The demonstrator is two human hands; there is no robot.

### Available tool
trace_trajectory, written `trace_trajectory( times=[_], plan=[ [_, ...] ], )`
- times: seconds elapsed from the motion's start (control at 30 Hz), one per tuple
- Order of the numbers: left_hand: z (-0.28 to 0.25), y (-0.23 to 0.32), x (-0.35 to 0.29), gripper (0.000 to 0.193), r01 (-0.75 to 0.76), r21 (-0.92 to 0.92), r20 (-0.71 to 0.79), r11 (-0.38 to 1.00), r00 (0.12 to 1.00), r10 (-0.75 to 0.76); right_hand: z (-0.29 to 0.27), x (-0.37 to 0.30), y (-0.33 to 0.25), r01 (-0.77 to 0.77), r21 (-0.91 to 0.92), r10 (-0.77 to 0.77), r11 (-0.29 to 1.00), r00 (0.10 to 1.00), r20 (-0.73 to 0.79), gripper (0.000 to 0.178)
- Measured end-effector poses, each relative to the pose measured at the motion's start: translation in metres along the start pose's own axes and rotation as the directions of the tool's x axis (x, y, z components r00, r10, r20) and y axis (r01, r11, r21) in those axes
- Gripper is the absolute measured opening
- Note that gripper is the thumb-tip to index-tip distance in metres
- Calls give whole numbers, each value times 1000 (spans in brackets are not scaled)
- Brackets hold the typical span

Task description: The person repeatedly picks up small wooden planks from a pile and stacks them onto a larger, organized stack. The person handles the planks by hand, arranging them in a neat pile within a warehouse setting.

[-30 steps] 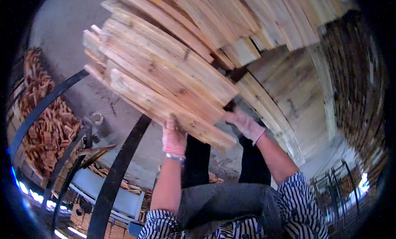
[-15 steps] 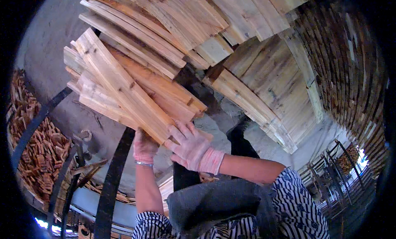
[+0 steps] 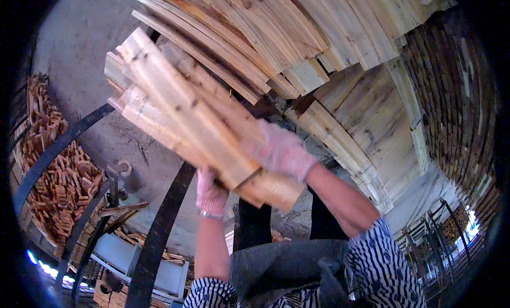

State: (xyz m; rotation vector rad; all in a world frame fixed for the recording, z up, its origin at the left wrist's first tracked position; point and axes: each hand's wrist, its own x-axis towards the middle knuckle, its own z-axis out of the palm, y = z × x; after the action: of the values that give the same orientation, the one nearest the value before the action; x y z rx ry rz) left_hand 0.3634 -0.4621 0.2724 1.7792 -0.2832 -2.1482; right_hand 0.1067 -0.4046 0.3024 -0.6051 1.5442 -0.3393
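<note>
Several pale wooden boards [image 3: 180, 106] lie in a loose stack, slanting from upper left to the middle, with uneven ends. The top board has dark knots. My left hand [image 3: 211, 193], in a pink work glove, grips the stack's lower left edge near its close end; its fingers are partly hidden by the wood. On the opposite edge, my right hand [image 3: 281, 151], also in a pink glove, is closed around the boards and somewhat blurred by motion.
A bigger pile of boards [image 3: 297, 31] fills the far side. To the right are a wide wooden panel [image 3: 377, 132] and a tall stack of thin strips [image 3: 451, 90]. Wood offcuts [image 3: 58, 175] heap at the left, beside black curved metal bars [image 3: 159, 239].
The hand-held boards have come closer and to the right, their near ends fanning less. My right hand has shifted from atop the near end to the stack's right edge. The view has shifted slightly.
</note>
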Motion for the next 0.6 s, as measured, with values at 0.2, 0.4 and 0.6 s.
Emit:
trace_trajectory(
  times=[0.2, 0.4, 0.6],
  plan=[
    [-7, 22, -2, 80, -24, -18, 126, 1000, 992, 26, 34, 2, -18, -41, -236, 4, 971, 988, -154, 111],
    [31, -2, 31, 58, -14, -18, 157, 1000, 988, 16, 47, 39, -4, -63, -192, -11, 979, 931, -365, 106],
    [61, 5, 15, 62, -72, 35, 182, 997, 981, 65, 25, 37, 12, 28, -52, -44, 998, 934, -355, 96]
  ],
)
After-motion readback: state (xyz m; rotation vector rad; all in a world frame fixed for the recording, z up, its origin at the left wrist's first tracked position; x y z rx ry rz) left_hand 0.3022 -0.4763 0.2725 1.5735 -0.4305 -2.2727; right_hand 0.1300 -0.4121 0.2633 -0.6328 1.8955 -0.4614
